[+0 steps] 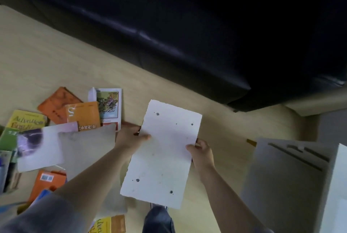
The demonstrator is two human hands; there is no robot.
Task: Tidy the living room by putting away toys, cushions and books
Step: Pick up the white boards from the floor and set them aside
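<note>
Both hands hold a white, speckled book (165, 150) with rough edges above the wooden floor. My left hand (131, 135) grips its left edge, thumb on the cover. My right hand (201, 150) grips its right edge, thumb on top. To the left, several books lie scattered on the floor: an orange book (56, 104), an orange-yellow book (82, 115), an illustrated white book (109, 105), a yellow English book (26, 120) and a pale book with a purple picture (39, 148).
A black leather sofa (225, 35) fills the upper right. A white shelf unit or box (293, 176) stands at the right. My knee in dark trousers (159, 219) shows at the bottom. More books (109, 224) lie at the lower left on the wooden floor (47, 54).
</note>
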